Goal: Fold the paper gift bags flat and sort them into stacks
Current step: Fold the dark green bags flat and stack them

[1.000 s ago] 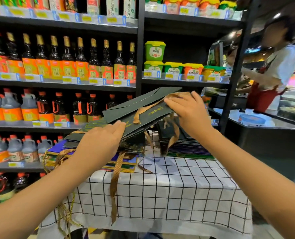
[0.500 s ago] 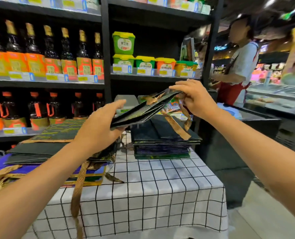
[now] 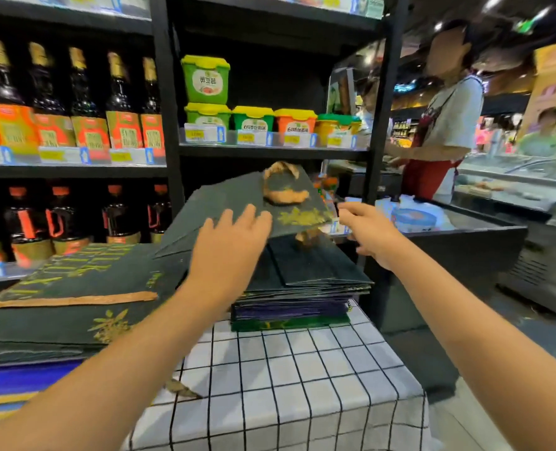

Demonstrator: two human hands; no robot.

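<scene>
Folded bag point(image 3: 237, 203) now over rt stack point(image 3: 305, 288); left hand point(image 3: 227, 245) flat on it, right hand point(image 3: 367, 232) let go, fingers loose

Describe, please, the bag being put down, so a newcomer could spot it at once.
On the checked tablecloth, find the right-hand stack of bags. Just above it, the left hand presses on a dark green bag. It alone is tilted, with tan handles bunched on top.

The green-lidded tub point(image 3: 253, 118) and orange tub point(image 3: 295, 121) labels both begin with "6".
</scene>
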